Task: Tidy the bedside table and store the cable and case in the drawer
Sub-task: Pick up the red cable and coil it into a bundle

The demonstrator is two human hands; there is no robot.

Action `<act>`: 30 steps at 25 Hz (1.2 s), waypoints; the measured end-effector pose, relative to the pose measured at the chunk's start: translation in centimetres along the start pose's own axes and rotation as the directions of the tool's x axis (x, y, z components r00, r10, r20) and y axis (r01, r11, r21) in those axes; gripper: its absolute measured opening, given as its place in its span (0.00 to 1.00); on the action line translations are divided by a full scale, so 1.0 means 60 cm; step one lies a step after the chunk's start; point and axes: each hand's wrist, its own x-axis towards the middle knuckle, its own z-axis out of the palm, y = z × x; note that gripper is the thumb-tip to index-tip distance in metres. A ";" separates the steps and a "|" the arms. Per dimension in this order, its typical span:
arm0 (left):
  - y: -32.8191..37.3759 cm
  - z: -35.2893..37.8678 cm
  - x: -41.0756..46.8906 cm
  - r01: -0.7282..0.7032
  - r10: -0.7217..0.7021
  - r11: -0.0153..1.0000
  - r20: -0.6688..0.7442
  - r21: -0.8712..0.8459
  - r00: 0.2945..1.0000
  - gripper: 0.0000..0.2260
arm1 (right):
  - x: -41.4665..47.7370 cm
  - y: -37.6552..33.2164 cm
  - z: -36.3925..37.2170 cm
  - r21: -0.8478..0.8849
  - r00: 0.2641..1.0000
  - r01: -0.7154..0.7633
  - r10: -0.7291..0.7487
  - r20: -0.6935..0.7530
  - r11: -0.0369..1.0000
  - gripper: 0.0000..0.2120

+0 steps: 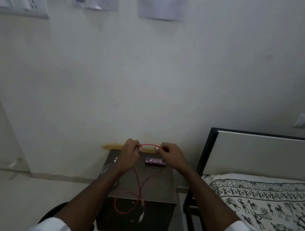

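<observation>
cable (147, 145) stretched between left hand (129, 150), right hand (170, 154).

both grips: left (129, 152), right (170, 155), pinched shut, arms fwd

A home bedroom: bed (261, 204) with headboard (259, 155), bedside table (154, 185) beside it.

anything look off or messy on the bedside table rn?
Yes. The red cable, held between the left hand and right hand, trails loose across the bedside table, looping over its front edge with the white plugs dangling. The purple case lies on top, not stowed.
</observation>
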 end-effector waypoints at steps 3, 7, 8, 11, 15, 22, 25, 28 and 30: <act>0.036 -0.068 -0.002 0.048 -0.047 0.999 -0.059 0.020 0.997 0.11 | -0.012 -0.049 -0.071 0.176 0.999 -0.005 -0.004 0.052 0.984 0.13; 0.073 -0.127 -0.004 0.102 -0.104 0.994 -0.051 -0.041 0.993 0.14 | -0.023 -0.118 -0.138 0.258 0.997 0.071 -0.077 0.012 0.963 0.14; 0.090 -0.138 -0.003 0.131 -0.133 0.982 -0.010 -0.137 0.991 0.14 | -0.022 -0.134 -0.147 0.258 0.995 0.097 -0.098 -0.011 0.961 0.13; 0.159 -0.163 0.000 0.212 -0.146 0.911 0.204 -0.354 0.968 0.12 | -0.018 -0.184 -0.152 0.246 0.988 0.151 -0.156 0.003 0.957 0.12; 0.234 -0.190 0.000 0.135 -0.052 0.934 0.248 -0.330 0.967 0.16 | -0.019 -0.246 -0.135 0.249 0.980 0.184 -0.195 0.021 0.951 0.15; 0.233 -0.259 0.020 0.229 -0.203 0.826 0.107 -0.515 0.973 0.14 | -0.021 -0.226 -0.171 0.268 0.978 0.188 -0.155 -0.137 0.945 0.12; 0.229 -0.258 0.026 0.250 -0.237 0.729 0.108 -0.637 0.966 0.14 | -0.005 -0.221 -0.150 0.033 0.950 0.139 -0.124 -0.287 0.990 0.11; 0.226 -0.248 0.030 0.251 -0.261 0.638 0.102 -0.728 0.960 0.14 | 0.003 -0.221 -0.131 -0.149 0.929 0.046 -0.097 -0.358 0.988 0.10; 0.224 -0.247 0.029 0.235 -0.231 0.576 0.120 -0.783 0.965 0.13 | 0.000 -0.220 -0.115 -0.257 0.952 0.083 -0.153 -0.266 0.963 0.10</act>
